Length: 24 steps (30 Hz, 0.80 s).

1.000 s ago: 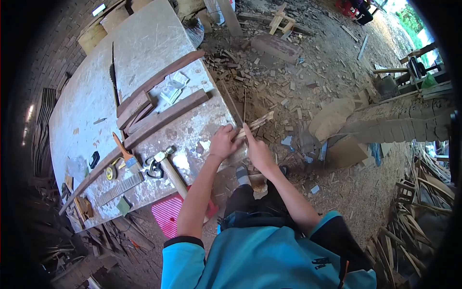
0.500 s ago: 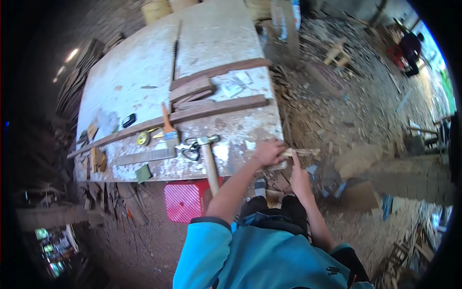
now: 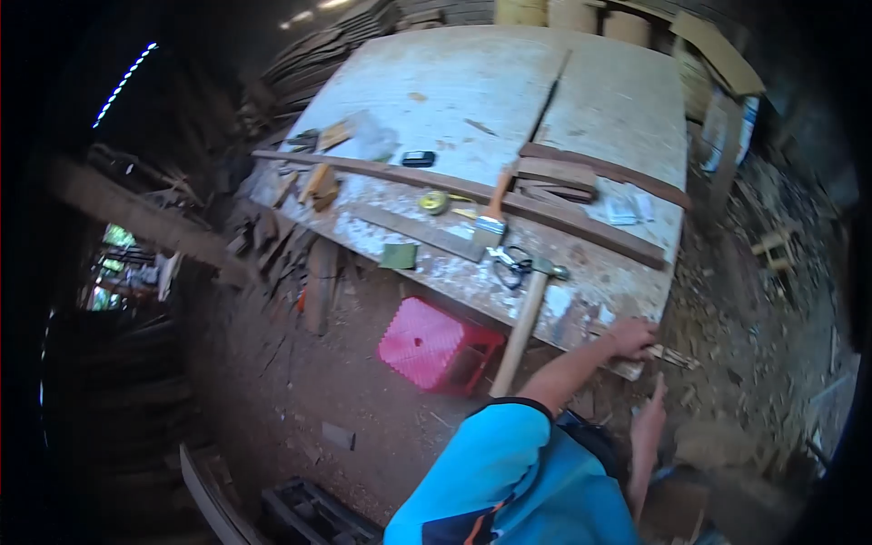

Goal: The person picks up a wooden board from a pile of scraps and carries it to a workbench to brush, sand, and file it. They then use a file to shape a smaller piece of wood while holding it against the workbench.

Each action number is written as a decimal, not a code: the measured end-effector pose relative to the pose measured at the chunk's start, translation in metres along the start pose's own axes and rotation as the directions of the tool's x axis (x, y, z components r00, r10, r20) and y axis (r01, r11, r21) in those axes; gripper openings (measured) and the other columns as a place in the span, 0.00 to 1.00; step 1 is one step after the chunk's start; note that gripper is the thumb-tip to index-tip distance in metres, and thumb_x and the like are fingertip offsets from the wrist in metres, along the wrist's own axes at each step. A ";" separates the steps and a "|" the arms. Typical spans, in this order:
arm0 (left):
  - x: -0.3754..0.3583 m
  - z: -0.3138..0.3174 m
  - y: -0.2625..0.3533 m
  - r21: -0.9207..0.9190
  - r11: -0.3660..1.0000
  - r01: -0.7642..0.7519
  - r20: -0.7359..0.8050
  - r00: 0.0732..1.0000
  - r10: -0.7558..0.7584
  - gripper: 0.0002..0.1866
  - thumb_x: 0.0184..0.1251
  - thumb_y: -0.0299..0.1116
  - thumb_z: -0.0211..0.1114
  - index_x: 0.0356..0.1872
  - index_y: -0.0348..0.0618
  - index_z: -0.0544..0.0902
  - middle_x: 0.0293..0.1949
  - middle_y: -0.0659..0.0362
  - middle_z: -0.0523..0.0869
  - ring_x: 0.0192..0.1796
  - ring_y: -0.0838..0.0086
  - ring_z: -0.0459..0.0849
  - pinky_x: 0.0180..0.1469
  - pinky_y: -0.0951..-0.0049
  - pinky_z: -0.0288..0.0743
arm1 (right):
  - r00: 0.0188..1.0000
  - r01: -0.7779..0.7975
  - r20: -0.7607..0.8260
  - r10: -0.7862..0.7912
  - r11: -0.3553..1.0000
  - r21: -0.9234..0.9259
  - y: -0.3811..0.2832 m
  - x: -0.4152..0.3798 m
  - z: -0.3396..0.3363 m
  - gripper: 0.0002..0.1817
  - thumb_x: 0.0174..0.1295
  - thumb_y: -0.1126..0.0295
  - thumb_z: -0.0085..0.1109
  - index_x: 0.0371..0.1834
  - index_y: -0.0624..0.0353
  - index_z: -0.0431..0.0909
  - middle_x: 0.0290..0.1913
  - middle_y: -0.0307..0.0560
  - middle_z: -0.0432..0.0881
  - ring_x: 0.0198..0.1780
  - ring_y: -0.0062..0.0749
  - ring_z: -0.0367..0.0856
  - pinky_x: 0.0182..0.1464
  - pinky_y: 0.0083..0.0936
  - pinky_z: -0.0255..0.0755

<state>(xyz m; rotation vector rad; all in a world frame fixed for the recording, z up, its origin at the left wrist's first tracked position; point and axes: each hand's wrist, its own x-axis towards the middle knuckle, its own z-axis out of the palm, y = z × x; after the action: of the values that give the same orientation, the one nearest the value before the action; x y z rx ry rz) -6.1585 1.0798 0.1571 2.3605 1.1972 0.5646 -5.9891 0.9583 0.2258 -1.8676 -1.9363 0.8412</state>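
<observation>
**Hands at counter corner with wood strips**

Left hand (image 3: 629,338) presses down, fingers curled over a bundle of thin pale wood strips (image 3: 661,356) at the near right corner of the white paint-spattered counter (image 3: 436,91); strip ends stick out past the edge. Right hand (image 3: 650,420) hangs just below, apart from the strips, index finger pointing up, holding nothing. Wooden-handled hammer (image 3: 524,322) overhangs the counter edge beside black scissors (image 3: 513,263). Red plastic stool (image 3: 427,343) stands on the dirt floor underneath.
</observation>
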 end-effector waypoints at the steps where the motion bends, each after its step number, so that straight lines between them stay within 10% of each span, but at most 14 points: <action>1: 0.001 0.004 -0.005 0.027 0.999 -0.035 0.021 0.999 0.035 0.21 0.50 0.49 0.66 0.40 0.46 0.82 0.40 0.55 0.77 0.49 0.59 0.77 0.48 0.59 0.73 | 0.996 -0.040 0.075 0.042 0.999 -0.028 -0.017 -0.002 -0.009 0.36 0.59 0.83 0.42 0.72 0.45 0.50 0.30 0.69 0.76 0.37 0.64 0.77 0.37 0.52 0.65; 24: 0.011 0.014 -0.006 -0.045 0.993 0.106 0.019 0.994 -0.105 0.21 0.45 0.50 0.69 0.33 0.44 0.82 0.41 0.55 0.76 0.49 0.60 0.77 0.49 0.60 0.72 | 0.985 -0.076 0.145 0.095 0.989 -0.129 -0.024 0.062 -0.013 0.37 0.55 0.84 0.40 0.72 0.51 0.49 0.39 0.72 0.77 0.43 0.64 0.76 0.44 0.49 0.66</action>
<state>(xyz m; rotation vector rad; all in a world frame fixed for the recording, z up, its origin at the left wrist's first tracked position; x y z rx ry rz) -6.1489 1.0889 0.1440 2.2440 1.2795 0.5306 -6.0055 1.0223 0.2402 -2.0239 -2.0523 0.9331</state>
